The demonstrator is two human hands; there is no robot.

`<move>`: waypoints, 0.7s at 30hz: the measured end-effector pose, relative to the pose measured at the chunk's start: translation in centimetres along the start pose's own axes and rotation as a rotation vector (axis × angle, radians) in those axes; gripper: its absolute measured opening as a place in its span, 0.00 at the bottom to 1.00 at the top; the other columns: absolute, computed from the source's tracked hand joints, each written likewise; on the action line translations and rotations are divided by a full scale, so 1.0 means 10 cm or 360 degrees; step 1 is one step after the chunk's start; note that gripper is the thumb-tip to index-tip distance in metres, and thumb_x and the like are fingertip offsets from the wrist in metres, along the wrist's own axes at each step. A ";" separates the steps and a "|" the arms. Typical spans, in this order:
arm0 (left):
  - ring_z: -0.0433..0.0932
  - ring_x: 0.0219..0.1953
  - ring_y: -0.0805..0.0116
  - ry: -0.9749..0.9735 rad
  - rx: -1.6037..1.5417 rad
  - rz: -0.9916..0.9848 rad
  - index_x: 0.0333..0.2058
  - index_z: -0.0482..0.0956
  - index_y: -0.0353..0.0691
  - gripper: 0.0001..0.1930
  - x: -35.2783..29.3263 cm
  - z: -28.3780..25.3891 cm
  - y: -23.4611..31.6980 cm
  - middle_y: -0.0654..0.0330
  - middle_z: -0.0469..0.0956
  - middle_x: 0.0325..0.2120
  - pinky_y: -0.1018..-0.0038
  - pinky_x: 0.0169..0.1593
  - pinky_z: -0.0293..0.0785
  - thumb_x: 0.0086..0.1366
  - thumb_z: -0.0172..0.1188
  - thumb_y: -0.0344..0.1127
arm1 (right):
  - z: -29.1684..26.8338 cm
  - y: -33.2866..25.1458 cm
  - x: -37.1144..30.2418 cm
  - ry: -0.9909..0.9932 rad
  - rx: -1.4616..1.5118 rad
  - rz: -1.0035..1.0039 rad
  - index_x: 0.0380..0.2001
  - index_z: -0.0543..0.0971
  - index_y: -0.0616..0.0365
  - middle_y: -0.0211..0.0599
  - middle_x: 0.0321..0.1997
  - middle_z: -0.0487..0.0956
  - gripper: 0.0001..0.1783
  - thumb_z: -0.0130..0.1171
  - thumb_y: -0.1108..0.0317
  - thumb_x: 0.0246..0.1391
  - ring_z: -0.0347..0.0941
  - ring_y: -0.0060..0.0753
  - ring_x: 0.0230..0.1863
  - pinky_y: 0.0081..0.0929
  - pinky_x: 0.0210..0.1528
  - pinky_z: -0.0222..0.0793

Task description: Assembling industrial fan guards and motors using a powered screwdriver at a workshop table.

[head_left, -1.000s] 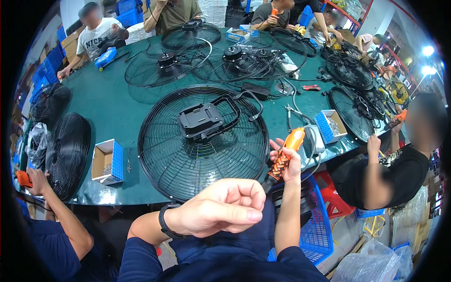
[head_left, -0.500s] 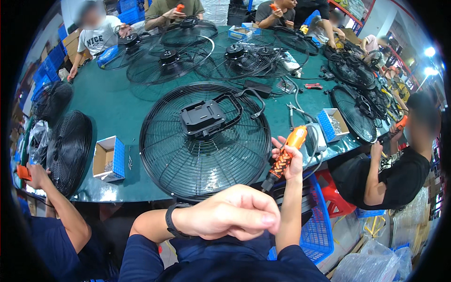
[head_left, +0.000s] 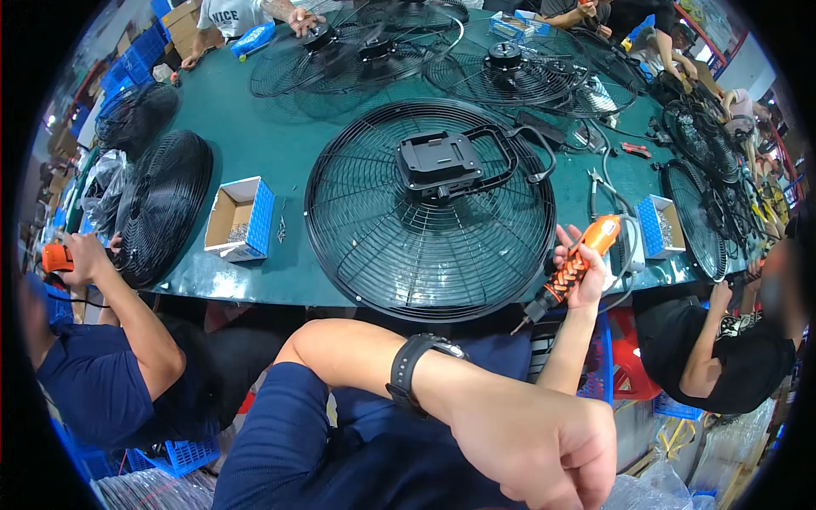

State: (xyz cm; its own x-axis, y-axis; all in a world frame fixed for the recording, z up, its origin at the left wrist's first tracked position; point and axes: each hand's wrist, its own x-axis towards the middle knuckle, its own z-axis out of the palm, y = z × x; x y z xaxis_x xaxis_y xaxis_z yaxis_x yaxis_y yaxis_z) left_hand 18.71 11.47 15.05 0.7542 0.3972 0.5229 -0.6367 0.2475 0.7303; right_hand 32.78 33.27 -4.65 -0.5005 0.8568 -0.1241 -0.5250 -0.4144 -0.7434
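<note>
My right hand (head_left: 586, 280) is wrapped round an orange and black power screwdriver (head_left: 602, 235), whose bit points down and left, just off the near right rim of a large round black fan grille (head_left: 408, 255). A black rectangular housing (head_left: 440, 160) with a loop-shaped bracket sits on top of the grille, and a grey cable (head_left: 539, 140) runs from it. My left arm, with a black watch at the wrist, crosses in front of my body. Its hand (head_left: 544, 442) is closed below the screwdriver, fingers curled under, and whatever it may hold is hidden.
Open boxes of screws stand left (head_left: 240, 223) and right (head_left: 659, 228) of the grille, with loose screws (head_left: 282, 223) by the left one. Cutting pliers (head_left: 595, 187) and a red tool (head_left: 635, 150) lie beyond. Other people work around the green table (head_left: 263, 153), one close on each side.
My left hand has swung right and down, nearer the lower edge, still closed. The view has shifted, so the table things appear further right and higher. The screwdriver stays in my right hand.
</note>
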 end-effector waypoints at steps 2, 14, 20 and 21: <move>0.69 0.22 0.77 -0.0084 -0.0126 0.0045 0.30 0.77 0.28 0.11 0.02 -0.01 -0.03 0.60 0.74 0.19 0.79 0.25 0.64 0.64 0.53 0.32 | -0.02 -0.02 -0.01 0.0008 -0.0008 -0.0021 0.56 0.59 0.69 0.60 0.55 0.67 0.30 0.48 0.68 0.50 0.75 0.37 0.34 0.29 0.36 0.74; 0.56 0.19 0.83 -0.0192 -0.0159 -0.0167 0.19 0.62 0.31 0.12 0.04 -0.06 0.05 0.68 0.58 0.14 0.79 0.21 0.54 0.60 0.48 0.27 | -0.02 -0.01 -0.03 0.0017 -0.0001 -0.0030 0.55 0.60 0.70 0.60 0.54 0.68 0.29 0.48 0.68 0.50 0.75 0.37 0.33 0.29 0.36 0.74; 0.59 0.21 0.81 -0.0217 -0.0280 -0.0210 0.20 0.64 0.29 0.10 0.05 -0.07 0.08 0.66 0.61 0.15 0.77 0.24 0.58 0.60 0.48 0.25 | 0.00 -0.02 -0.02 0.0032 -0.0010 -0.0035 0.55 0.60 0.70 0.60 0.54 0.68 0.29 0.48 0.68 0.50 0.75 0.37 0.33 0.29 0.35 0.74; 0.59 0.21 0.81 -0.0211 -0.0273 -0.0208 0.20 0.64 0.29 0.10 0.04 -0.06 0.08 0.66 0.61 0.15 0.77 0.24 0.58 0.60 0.48 0.25 | 0.02 -0.01 -0.02 0.0030 -0.0006 -0.0031 0.56 0.60 0.70 0.60 0.54 0.68 0.29 0.48 0.68 0.50 0.75 0.37 0.33 0.29 0.35 0.74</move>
State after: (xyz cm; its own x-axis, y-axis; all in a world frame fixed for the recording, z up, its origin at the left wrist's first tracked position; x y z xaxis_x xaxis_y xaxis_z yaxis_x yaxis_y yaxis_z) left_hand 18.46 12.34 15.61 0.8391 0.2353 0.4905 -0.5420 0.4401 0.7160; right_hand 32.83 33.13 -4.42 -0.4773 0.8703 -0.1216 -0.5321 -0.3964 -0.7482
